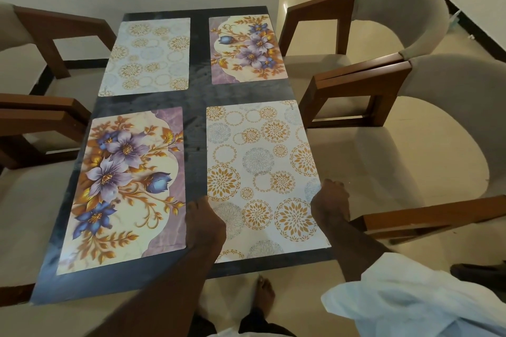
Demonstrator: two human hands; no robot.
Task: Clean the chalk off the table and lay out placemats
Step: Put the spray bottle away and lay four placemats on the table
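dark table (195, 96), four placemats laid in two rows. left hand (204, 224) rests on left edge of near circle-pattern placemat (260, 172), fingers (201, 206) pressed together, flat. right hand (330, 202) at same mat's right edge, fingers (332, 186) bent down over it (pinching or only touching, cannot tell). mat lies between both hands' fingertips. near floral placemat (123, 186) just left of left fingers. beyond fingertips, well apart: far circle-pattern placemat (147, 56), far floral placemat (246, 49). padded chair (410, 145) right of right fingers.
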